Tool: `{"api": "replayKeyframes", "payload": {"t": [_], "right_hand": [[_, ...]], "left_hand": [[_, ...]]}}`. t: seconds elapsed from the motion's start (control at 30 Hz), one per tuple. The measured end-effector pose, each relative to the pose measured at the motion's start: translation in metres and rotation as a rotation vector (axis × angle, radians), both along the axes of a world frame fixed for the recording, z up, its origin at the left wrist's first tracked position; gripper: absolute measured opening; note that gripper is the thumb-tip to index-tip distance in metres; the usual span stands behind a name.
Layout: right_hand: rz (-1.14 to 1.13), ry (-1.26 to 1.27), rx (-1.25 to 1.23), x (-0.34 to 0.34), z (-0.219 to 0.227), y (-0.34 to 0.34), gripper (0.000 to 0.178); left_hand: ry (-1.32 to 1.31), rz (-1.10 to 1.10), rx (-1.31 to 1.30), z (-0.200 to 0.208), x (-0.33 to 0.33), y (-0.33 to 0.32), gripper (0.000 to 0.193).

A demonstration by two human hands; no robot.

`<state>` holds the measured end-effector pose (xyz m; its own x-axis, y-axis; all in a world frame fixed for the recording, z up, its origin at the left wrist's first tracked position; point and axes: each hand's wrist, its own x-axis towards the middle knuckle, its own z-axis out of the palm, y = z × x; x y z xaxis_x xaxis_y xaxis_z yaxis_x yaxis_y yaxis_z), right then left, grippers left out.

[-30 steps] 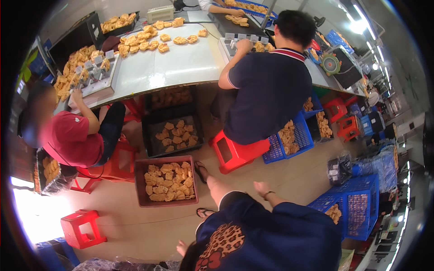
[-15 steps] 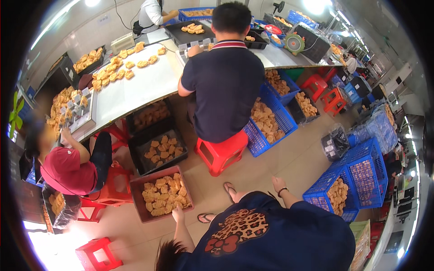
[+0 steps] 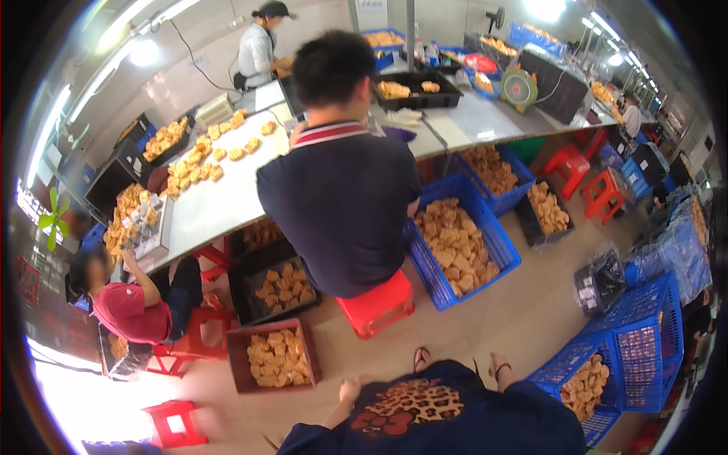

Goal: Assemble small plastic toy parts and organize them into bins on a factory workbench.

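Note:
My left hand (image 3: 351, 390) is beside my dark shirt, loosely curled, with nothing visible in it. To its left, apart from it, a reddish-brown crate (image 3: 313, 353) of chunky golden-tan pieces (image 3: 277, 359) stands on the floor. My right hand (image 3: 498, 362), with a dark bracelet at the wrist, hangs low above the floor. Its fingers look small but extended, and nothing shows in them. Nearest to it, on the right, is a blue plastic crate (image 3: 547, 374) with similar pieces (image 3: 585, 387). Neither hand touches a crate.
Ahead, a person in a dark shirt (image 3: 341, 205) sits on a red stool (image 3: 377, 307) at a long white table (image 3: 246, 163). At left sits a person in a red shirt (image 3: 136, 312). A large blue crate (image 3: 504, 254) and black crate (image 3: 243, 292) stand under the table edge.
My view has shifted, so the seated people and crates appear elsewhere in it. My left hand has drawn away from the reddish-brown crate toward my body. My right hand appears lower.

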<state>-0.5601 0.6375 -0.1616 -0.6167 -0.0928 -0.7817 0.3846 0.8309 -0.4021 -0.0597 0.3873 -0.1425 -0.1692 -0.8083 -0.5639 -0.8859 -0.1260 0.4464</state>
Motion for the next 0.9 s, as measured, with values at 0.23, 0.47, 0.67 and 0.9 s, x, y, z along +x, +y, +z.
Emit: {"api": "replayKeyframes", "payload": {"t": [0.23,0.47,0.67,0.9], "right_hand": [[-0.11,-0.324,-0.158,-0.079,0.06,-0.087,0.025],[-0.254,-0.586,-0.455,-0.063,0.115,-0.177,0.017],[-0.426,-0.509,-0.47,-0.091,0.105,-0.174,0.027],[-0.424,-0.002,-0.222,-0.182,0.058,-0.253,0.042]], "left_hand": [[0.101,0.367,-0.087,0.071,-0.041,-0.073,0.055],[-0.063,0.393,0.062,0.022,0.026,-0.084,0.055],[0.037,0.543,0.101,0.034,0.009,-0.106,0.057],[0.043,0.595,0.095,0.062,-0.039,-0.097,0.051]]}}
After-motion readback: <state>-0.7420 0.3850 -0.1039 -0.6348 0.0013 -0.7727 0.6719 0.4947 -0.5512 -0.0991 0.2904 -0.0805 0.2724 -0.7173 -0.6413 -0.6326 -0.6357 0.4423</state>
